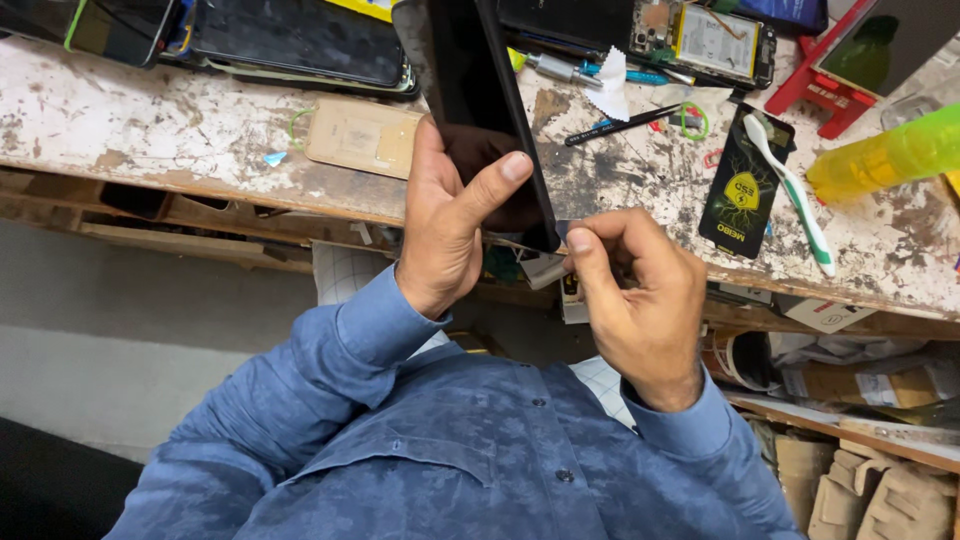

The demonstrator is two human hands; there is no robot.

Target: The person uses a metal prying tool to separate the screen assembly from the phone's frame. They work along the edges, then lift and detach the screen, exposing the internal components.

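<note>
The left hand (440,225) held a black smartphone (480,110) upright above the near edge of the worktop (150,120), its fingers wrapped behind the body and the thumb pressed across the dark glass near the lower end. The right hand (635,290) sat at 4 o'clock from the phone's bottom corner, fingers curled tight, thumb and forefinger pinching a small thin grey piece (545,268) against that corner. Whether this was a pick, a blade or a tab of film could not be told.

Judged from that grip, the step in hand was working at the seam or film along the phone's bottom edge. The next move would call for a steady left hand and a shallow, controlled angle from the right, since the glass corner looked easy to chip or slip off.

On the worktop, at 12 o'clock from the hands, lay an opened phone (715,42) with its battery showing, and at 11 o'clock a dark tablet screen (295,40). A tan card (360,135) lay at 10 o'clock. At 2 o'clock a white and green toothbrush (795,190) rested across a black sachet (745,185), with a yellow-green bottle (885,155) farther toward 3 o'clock and a black pen-like tool (625,125) near 1 o'clock.
</note>
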